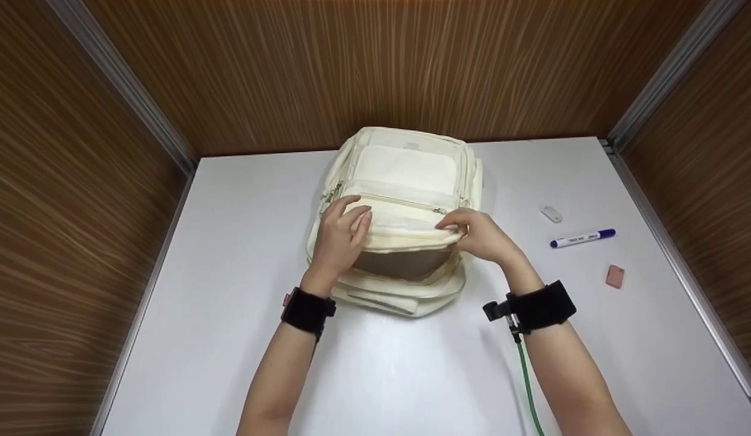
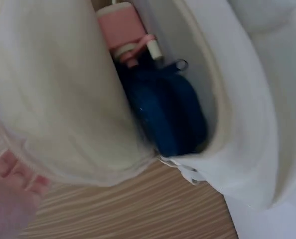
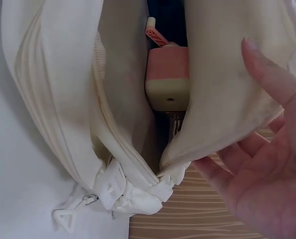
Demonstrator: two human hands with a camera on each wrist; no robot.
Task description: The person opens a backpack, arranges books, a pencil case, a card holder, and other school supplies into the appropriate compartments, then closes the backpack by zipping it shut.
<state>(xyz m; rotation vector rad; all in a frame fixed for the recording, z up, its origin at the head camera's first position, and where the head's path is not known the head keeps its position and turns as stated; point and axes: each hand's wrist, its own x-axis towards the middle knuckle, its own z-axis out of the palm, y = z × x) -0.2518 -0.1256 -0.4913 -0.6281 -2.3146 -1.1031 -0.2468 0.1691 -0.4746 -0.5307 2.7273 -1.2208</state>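
Observation:
A cream backpack (image 1: 405, 172) lies on the table with its main compartment unzipped toward me. My right hand (image 1: 484, 235) pinches the edge of the opened front panel (image 3: 232, 94), thumb on the inner side and fingers on the outer. My left hand (image 1: 342, 236) rests at the panel's other edge, its fingers loosely bent. Inside the compartment sit a pink and cream block with a crank handle (image 3: 167, 74), which looks like a pencil sharpener, and a dark blue zippered pouch (image 2: 165, 109).
Right of the backpack on the white table (image 1: 230, 272) lie a small whitish object (image 1: 551, 214), a blue-capped marker (image 1: 583, 238) and a small pink block (image 1: 615, 277). Wood-grain panels (image 1: 375, 66) stand behind and on both sides. A green cable (image 1: 528, 387) trails from the right wrist camera.

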